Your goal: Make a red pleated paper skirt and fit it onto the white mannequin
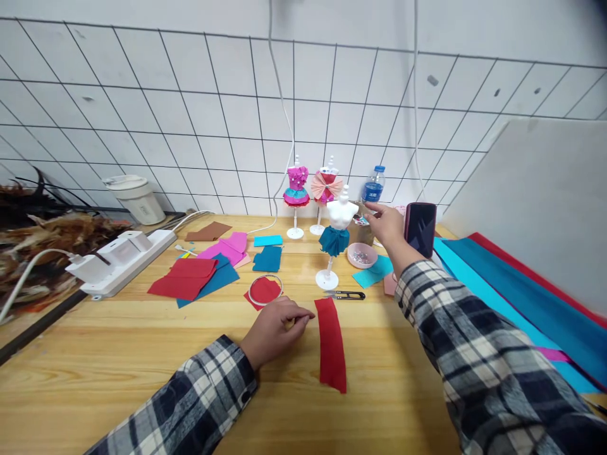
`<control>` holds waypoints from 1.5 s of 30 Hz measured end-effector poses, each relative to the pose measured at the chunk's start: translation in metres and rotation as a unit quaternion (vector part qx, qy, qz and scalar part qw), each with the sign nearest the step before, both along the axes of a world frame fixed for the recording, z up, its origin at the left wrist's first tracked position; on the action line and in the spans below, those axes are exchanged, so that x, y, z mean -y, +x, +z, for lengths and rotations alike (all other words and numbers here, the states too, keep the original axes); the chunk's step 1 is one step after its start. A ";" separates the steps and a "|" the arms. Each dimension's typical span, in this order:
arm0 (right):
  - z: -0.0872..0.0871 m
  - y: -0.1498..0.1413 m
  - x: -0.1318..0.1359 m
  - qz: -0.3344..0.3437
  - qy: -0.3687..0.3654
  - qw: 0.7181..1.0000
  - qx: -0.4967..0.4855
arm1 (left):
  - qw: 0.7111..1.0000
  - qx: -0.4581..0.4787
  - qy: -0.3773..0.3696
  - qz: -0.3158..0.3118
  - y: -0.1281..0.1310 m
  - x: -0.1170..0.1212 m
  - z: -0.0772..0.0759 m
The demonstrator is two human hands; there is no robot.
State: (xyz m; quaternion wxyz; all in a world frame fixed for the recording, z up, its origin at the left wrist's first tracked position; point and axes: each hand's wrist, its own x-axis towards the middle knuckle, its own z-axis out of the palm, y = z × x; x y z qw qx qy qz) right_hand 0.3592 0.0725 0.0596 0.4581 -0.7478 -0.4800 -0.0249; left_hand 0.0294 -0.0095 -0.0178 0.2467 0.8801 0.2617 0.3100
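My left hand rests low over the table with thumb and index finger brought together. Whether something small is between them cannot be made out. Just right of those fingertips lies a curved red fabric strip. My right hand reaches to a small brown container behind the front mannequin. Its fingers are closed at the container's top, and what they hold is too small to tell. The white mini mannequin wears a gathered teal skirt. Thread snips lie by its base.
Two dressed mannequins and a water bottle stand behind. A bead bowl, a phone and long fabric lengths are at right. Left are a ring, red fabric and a power strip.
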 end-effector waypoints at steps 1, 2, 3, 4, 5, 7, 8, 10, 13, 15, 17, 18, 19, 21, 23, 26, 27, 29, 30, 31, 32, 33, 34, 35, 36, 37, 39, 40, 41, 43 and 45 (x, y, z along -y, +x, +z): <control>-0.002 0.003 -0.002 0.008 -0.003 1.000 0.003 | 1.000 0.000 0.004 -0.001 0.000 -0.001 -0.001; -0.003 0.006 -0.003 0.012 -0.004 1.000 0.005 | 1.000 0.001 0.007 -0.003 0.001 -0.001 -0.001; -0.003 0.009 -0.003 0.013 -0.004 1.000 0.007 | 1.000 0.002 0.011 -0.005 0.002 -0.002 -0.002; -0.002 0.010 -0.001 0.009 -0.003 1.000 0.007 | 1.000 0.002 0.013 -0.008 0.002 -0.002 -0.002; -0.001 0.009 0.003 0.003 0.006 1.000 0.009 | 1.000 0.003 0.015 -0.010 0.003 -0.002 -0.002; 0.000 0.001 0.020 -0.015 0.058 0.998 0.022 | 1.000 0.010 0.019 -0.012 0.003 -0.001 -0.001; -0.001 -0.008 0.033 -0.020 0.111 0.993 0.039 | 1.000 0.016 0.021 -0.013 0.003 0.000 0.000; -0.008 -0.033 0.066 -0.024 0.221 0.973 0.054 | 0.999 0.026 0.024 -0.013 0.002 0.001 0.002; -0.028 -0.081 0.120 0.134 0.200 0.970 0.034 | 0.999 0.038 0.031 -0.008 0.000 0.004 0.004; -0.041 -0.109 0.148 0.240 0.140 0.960 0.038 | 0.998 0.046 0.033 -0.011 0.000 0.005 0.006; -0.049 -0.127 0.161 0.309 0.095 0.946 0.026 | 0.998 0.050 0.035 -0.023 0.000 0.007 0.007; -0.050 -0.132 0.164 0.327 0.081 0.941 0.016 | 0.998 0.049 0.036 -0.029 0.000 0.008 0.008; -0.051 -0.135 0.164 0.337 0.070 0.939 0.005 | 0.998 0.046 0.036 -0.034 0.000 0.009 0.008; -0.051 -0.138 0.161 0.338 0.048 0.940 -0.017 | 0.998 0.039 0.033 -0.038 0.000 0.010 0.009; -0.050 -0.138 0.158 0.334 0.019 0.942 -0.037 | 0.998 0.032 0.031 -0.037 0.000 0.011 0.008; -0.051 -0.138 0.156 0.338 -0.007 0.939 -0.059 | 0.999 0.027 0.028 -0.036 -0.001 0.011 0.007; -0.052 -0.138 0.156 0.340 -0.011 0.938 -0.062 | 0.999 0.024 0.027 -0.037 -0.001 0.011 0.006; -0.053 -0.139 0.157 0.339 -0.012 0.939 -0.061 | 0.999 0.018 0.025 -0.039 0.000 0.011 0.005; -0.053 -0.140 0.158 0.338 -0.009 0.939 -0.054 | 0.999 0.017 0.026 -0.040 0.000 0.011 0.005; -0.053 -0.140 0.158 0.338 -0.003 0.940 -0.041 | 0.999 0.015 0.027 -0.038 0.001 0.011 0.005; -0.053 -0.140 0.159 0.338 0.006 0.941 -0.024 | 0.999 0.016 0.027 -0.036 0.002 0.011 0.005; -0.054 -0.141 0.159 0.338 0.014 0.941 -0.004 | 0.999 0.017 0.027 -0.033 0.002 0.012 0.006; -0.054 -0.141 0.160 0.337 0.022 0.941 0.014 | 0.999 0.018 0.026 -0.027 0.003 0.013 0.006; -0.055 -0.142 0.160 0.334 0.028 0.942 0.027 | 0.999 0.019 0.023 -0.021 0.004 0.013 0.007; -0.055 -0.142 0.161 0.330 0.032 0.943 0.036 | 1.000 0.019 0.021 -0.013 0.005 0.014 0.008; -0.056 -0.142 0.161 0.325 0.033 0.944 0.040 | 1.000 0.018 0.018 -0.005 0.005 0.015 0.008; -0.059 -0.142 0.162 0.318 0.031 0.946 0.043 | 1.000 0.014 0.011 0.011 0.006 0.016 0.008; -0.061 -0.142 0.162 0.318 0.027 0.947 0.043 | 1.000 0.011 0.007 0.019 0.006 0.016 0.008; -0.063 -0.142 0.162 0.319 0.023 0.946 0.043 | 1.000 0.007 0.001 0.026 0.006 0.017 0.008; -0.065 -0.142 0.161 0.323 0.011 0.946 0.039 | 0.999 -0.006 -0.011 0.037 0.007 0.017 0.007; -0.066 -0.143 0.160 0.327 -0.004 0.945 0.022 | 0.999 -0.018 -0.021 0.045 0.007 0.017 0.007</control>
